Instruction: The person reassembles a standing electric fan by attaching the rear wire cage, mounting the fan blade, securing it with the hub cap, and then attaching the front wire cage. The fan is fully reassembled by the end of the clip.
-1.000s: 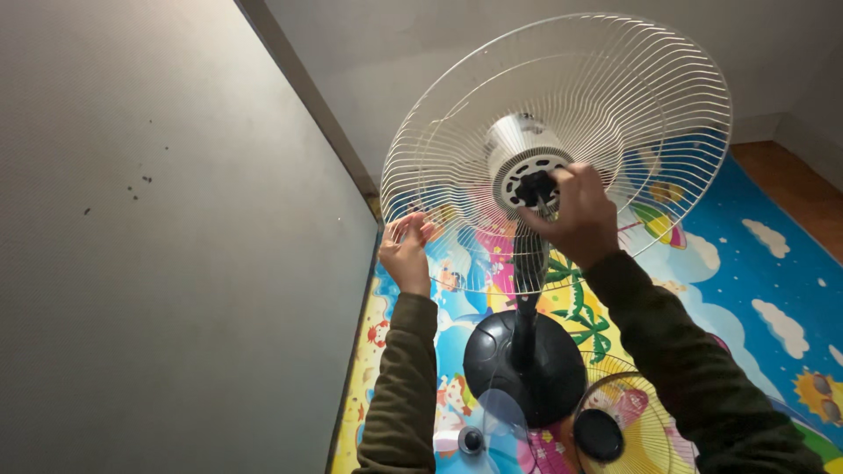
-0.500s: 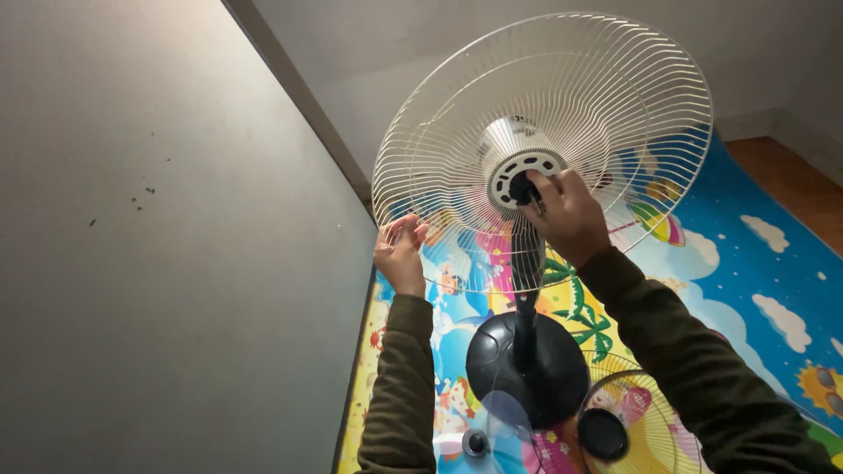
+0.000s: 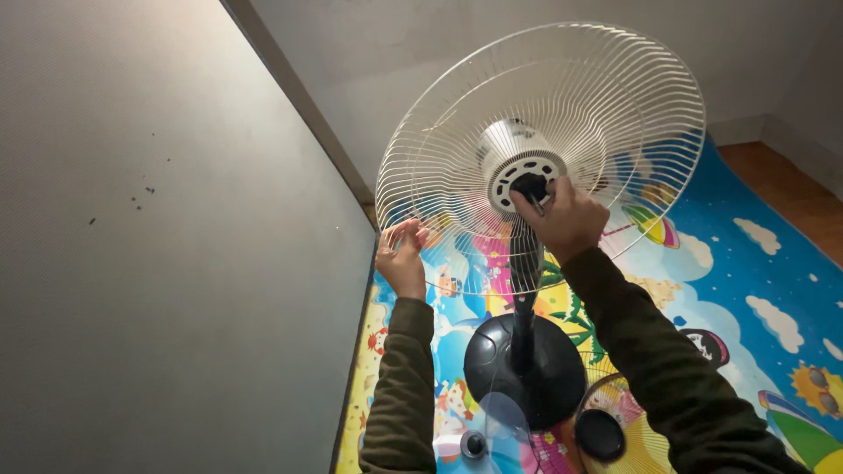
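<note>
A standing fan with a white wire rear guard [image 3: 606,96] rises on a black pole from a round black base [image 3: 525,369]. My left hand [image 3: 401,257] grips the guard's lower left rim. My right hand [image 3: 562,215] is closed on the black nut [image 3: 529,185] at the hub, in front of the white motor housing [image 3: 505,145]. No blade is on the shaft.
A grey wall [image 3: 176,263] stands close on the left. A colourful cartoon play mat [image 3: 746,263] covers the floor. On it lie a clear fan blade [image 3: 505,430], a small black cap [image 3: 472,444] and the front guard with a black centre [image 3: 601,434].
My right hand has shifted slightly on the hub nut, the wrist turning. The fan head and view moved a little; my left hand stays on the rim.
</note>
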